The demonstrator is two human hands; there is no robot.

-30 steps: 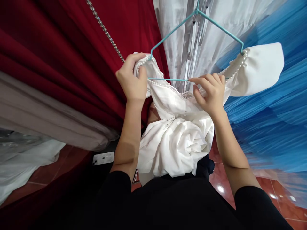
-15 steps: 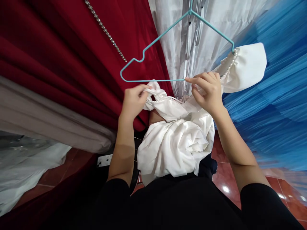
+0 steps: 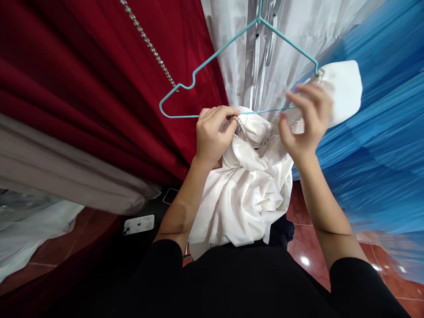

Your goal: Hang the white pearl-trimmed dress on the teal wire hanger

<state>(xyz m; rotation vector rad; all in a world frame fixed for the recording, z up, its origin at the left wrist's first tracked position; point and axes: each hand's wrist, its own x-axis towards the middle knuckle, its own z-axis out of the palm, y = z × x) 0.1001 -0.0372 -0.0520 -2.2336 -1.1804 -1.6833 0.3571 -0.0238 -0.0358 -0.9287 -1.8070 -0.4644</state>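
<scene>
Person's L hand (image 3: 213,138) pinches the white dress (image 3: 236,203) by its pearl trim (image 3: 247,142) under the hanger (image 3: 259,20), R hand (image 3: 307,126) blurry w/ fingers apart nr the sleeve (image 3: 344,90); fabric looks soft, prob slippery, so best gripped beside the fragile pearls

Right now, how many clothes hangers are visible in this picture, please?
1. The turquoise hanger is at upper centre, its lower bar by the left hand, one bare end in front of red fabric. More may be hidden.

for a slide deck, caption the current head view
Left hand pinching a bead-trimmed white garment, one sleeve on a teal hanger, right hand blurred.
</scene>
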